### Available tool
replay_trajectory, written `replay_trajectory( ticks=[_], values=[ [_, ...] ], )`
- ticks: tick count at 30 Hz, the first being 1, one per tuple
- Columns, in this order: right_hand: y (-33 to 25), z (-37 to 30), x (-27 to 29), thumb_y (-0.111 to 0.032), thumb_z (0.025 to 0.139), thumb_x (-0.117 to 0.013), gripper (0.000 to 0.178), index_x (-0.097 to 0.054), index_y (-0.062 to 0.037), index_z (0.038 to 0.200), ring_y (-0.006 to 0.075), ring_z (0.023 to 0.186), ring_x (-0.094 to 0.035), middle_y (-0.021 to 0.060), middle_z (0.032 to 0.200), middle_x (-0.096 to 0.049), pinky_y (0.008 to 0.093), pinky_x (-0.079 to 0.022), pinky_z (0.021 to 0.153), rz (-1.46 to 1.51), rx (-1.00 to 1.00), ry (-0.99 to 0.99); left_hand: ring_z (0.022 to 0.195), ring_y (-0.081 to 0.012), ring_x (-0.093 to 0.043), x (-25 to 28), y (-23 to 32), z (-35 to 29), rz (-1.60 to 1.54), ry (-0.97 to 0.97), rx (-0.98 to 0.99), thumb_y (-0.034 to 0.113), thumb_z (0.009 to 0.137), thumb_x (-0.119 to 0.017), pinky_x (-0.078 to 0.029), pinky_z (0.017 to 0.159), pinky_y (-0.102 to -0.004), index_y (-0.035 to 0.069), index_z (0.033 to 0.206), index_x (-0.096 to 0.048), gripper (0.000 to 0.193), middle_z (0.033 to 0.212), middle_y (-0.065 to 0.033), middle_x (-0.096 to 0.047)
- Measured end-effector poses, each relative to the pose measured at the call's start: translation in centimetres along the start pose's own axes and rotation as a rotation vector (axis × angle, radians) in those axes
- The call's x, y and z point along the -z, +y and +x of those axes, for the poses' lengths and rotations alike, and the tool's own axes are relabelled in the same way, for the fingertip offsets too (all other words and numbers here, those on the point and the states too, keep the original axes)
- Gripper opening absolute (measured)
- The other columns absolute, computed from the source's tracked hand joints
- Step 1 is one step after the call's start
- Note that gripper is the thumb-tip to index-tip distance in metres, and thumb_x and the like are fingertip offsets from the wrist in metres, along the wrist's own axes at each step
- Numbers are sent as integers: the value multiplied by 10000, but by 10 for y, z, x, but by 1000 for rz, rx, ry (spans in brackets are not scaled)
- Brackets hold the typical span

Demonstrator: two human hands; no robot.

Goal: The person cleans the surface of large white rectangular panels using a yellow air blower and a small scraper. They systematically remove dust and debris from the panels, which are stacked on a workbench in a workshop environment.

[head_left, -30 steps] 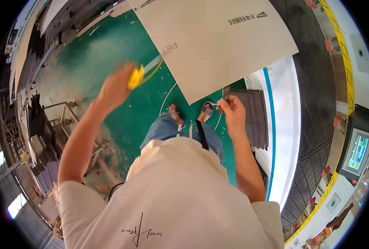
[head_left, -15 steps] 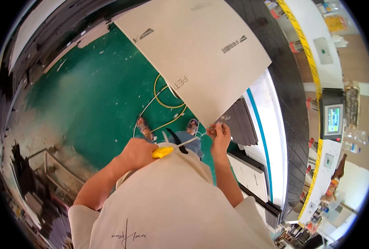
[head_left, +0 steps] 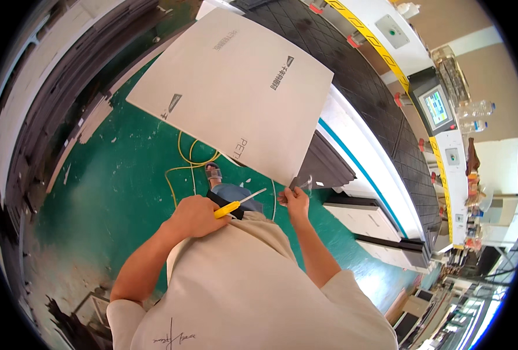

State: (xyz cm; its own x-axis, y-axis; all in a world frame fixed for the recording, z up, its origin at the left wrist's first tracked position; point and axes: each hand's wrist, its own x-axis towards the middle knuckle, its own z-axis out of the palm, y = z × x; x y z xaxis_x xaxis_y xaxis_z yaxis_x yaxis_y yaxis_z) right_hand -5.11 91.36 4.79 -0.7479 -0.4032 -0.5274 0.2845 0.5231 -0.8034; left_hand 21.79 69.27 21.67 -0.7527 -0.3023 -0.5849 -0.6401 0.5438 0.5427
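My left hand (head_left: 193, 217) is closed around a yellow-handled knife (head_left: 228, 210) at my waist. Its long, narrow, pale blade points up and to the right. My right hand (head_left: 294, 201) is closed beside the near corner of a large whitish panel (head_left: 235, 87). A crumpled bit of clear plastic film (head_left: 310, 183) sticks out past its fingers. Whether the fingers also touch the panel's corner, I cannot tell. Dark printed marks cover parts of the panel's face.
Dark grey boards (head_left: 327, 165) are stacked right of the panel. A machine with a black bed (head_left: 381, 116) and a small screen (head_left: 435, 108) runs along the right. A yellow hose (head_left: 174, 169) lies on the green floor (head_left: 125, 169). More panels (head_left: 364, 220) lean at lower right.
My view has turned, so the panel and machine appear shifted left. The right hand has drawn close to the panel's corner. The knife has tipped more upward in the left hand.
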Motion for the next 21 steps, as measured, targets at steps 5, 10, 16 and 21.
replay_trajectory(
  ticks=[5, 10, 16, 21],
  values=[
    [-20, -9, 1, -200, 959, -669, 212, -716, -1, 902, 206, 711, -722, 113, 781, -749, 363, -546, 669, -633, 201, 92, 804, -369, -705, 40, -26, 31, 42, 5, 1, 573, 888, -635, -553, 736, -463, 105, 934, -813, 503, 809, -159, -739],
    [-79, -27, 17, -227, 980, -670, 214, -734, -22, 978, 169, 759, -685, 66, 800, -753, 335, -527, 712, -447, -97, -614, 778, -365, -701, 101, -32, 64, 121, -93, 14, 579, 869, -662, -546, 718, -463, 93, 919, -803, 509, 770, -153, -728],
    [-168, 4, 46, -202, 1015, -654, 216, -715, 4, 995, 132, 825, -658, 64, 877, -733, 309, -525, 764, -78, 112, -109, 625, -326, -642, 184, -31, 91, 14, -217, 72, 559, 818, -736, -502, 630, -410, 40, 847, -767, 521, 666, -137, -678],
    [-260, 9, 1, -116, 1051, -579, 211, -659, 53, 1148, 124, 840, -672, 54, 858, -709, 297, -564, 816, 153, 440, -11, 538, -201, -607, 245, -38, 102, -128, -298, 71, 525, 802, -790, -493, 588, -336, -2, 811, -744, 529, 603, -88, -645]
  ],
)
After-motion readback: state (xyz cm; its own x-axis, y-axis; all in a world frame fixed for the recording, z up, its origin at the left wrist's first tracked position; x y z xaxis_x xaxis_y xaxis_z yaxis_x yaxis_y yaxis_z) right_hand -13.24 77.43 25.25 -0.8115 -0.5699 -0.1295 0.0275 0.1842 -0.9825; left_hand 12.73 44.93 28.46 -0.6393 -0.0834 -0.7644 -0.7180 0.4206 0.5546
